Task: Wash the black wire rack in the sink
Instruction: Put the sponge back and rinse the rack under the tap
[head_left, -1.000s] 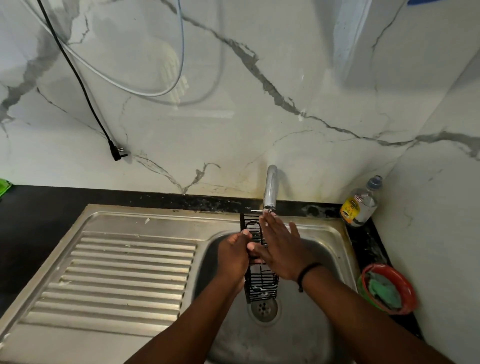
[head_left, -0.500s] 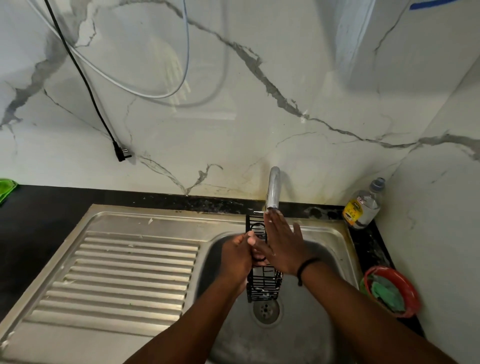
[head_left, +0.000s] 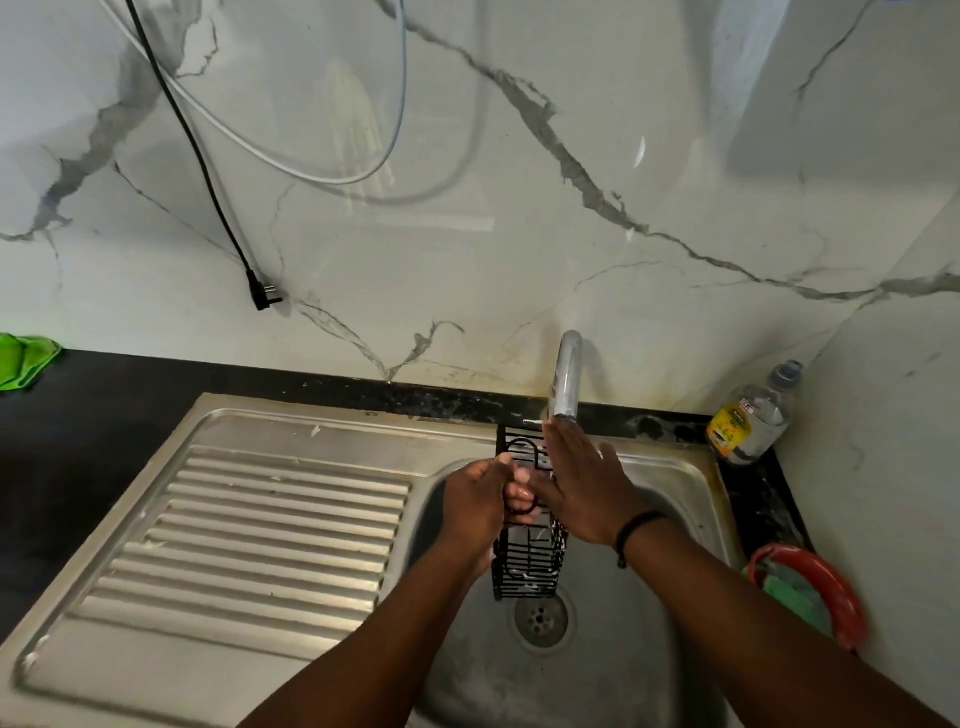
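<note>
A person holds a black wire rack (head_left: 527, 564) over the steel sink (head_left: 291, 519), under the tap (head_left: 566, 376).

The sink has a ridged draining side on its left and a round drain (head_left: 540, 618) in the bowl, just below the rack. The rack stands on end, between the two hands. The left hand (head_left: 475, 501) curls its fingers around the rack's wires. The right hand (head_left: 584, 491) lies flat on the rack's other side with straight fingers, fingertips just under the tap's mouth. A clear bottle (head_left: 750, 418) stands by the wall.
</note>
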